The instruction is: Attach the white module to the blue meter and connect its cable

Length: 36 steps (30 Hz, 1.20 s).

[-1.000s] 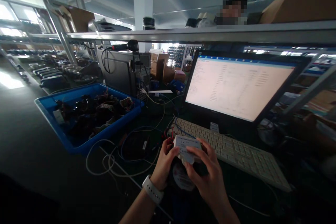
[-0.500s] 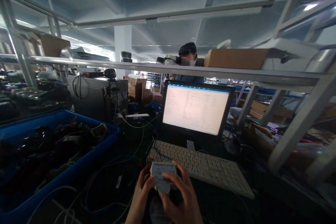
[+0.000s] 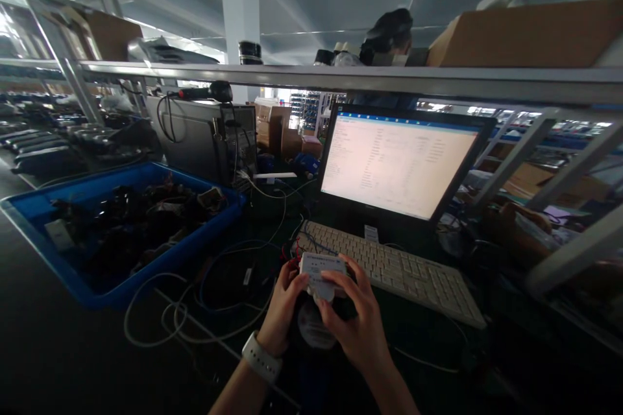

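Both my hands hold a small white plastic box (image 3: pixel 318 266) with printed text and small dark dots on its top face. My left hand (image 3: pixel 282 305) is closed on its left side, thumb at the near edge. From the right, my right hand (image 3: pixel 357 311) grips it, with fingers over the top and far edge and the thumb at the near corner. Red wires (image 3: pixel 287 251) show by the box's far left corner. Below the box is a round pale object (image 3: pixel 315 327), partly hidden by my hands. A white watch strap (image 3: pixel 261 356) circles my left wrist.
Beyond my hands lies a beige keyboard (image 3: pixel 413 279), with a lit monitor (image 3: pixel 396 159) behind it. At left stands a blue bin (image 3: pixel 104 292) full of dark parts, near a computer case (image 3: pixel 187 139). Loose cables (image 3: pixel 180 311) cross the bench. A shelf (image 3: pixel 311 74) runs overhead; a person (image 3: pixel 389 39) is behind it.
The view has tilted downward, so more of my forearms and the bin shows. Both hands keep their hold on the white box. The person behind the shelf has turned their head.
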Motion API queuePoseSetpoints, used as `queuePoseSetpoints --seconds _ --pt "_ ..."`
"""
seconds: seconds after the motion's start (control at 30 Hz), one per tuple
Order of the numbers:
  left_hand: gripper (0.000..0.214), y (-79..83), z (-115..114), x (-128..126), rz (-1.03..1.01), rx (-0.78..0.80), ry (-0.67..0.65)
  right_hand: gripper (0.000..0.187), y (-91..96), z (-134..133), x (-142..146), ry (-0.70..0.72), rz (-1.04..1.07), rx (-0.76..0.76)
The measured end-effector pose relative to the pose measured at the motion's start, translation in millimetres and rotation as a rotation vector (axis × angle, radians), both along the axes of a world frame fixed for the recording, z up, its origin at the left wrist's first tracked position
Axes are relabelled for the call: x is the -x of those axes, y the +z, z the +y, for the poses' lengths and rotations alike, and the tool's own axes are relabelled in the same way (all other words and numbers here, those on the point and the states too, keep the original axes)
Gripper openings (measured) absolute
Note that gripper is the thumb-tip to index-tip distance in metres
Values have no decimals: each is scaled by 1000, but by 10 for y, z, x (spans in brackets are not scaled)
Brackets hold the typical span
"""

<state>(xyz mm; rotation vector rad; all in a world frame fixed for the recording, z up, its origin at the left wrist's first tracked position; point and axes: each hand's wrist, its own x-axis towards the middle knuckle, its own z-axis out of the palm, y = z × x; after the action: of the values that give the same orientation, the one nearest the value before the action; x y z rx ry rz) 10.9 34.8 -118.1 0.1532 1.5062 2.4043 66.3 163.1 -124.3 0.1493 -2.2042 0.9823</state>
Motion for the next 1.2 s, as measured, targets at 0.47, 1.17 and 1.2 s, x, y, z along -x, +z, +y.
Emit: queuePoseSetpoints --seconds 0.47,1.17,1.2 --pt "61 -4 -1 -1 11 13 2 28 16 4 10 15 9 -13" --pt "60 -5 -4 -13 -5 18 4 29 10 6 2 1 15 -7" --pt "59 -3 -6 -13 -7 17 6 29 9 5 4 -2 19 -7"
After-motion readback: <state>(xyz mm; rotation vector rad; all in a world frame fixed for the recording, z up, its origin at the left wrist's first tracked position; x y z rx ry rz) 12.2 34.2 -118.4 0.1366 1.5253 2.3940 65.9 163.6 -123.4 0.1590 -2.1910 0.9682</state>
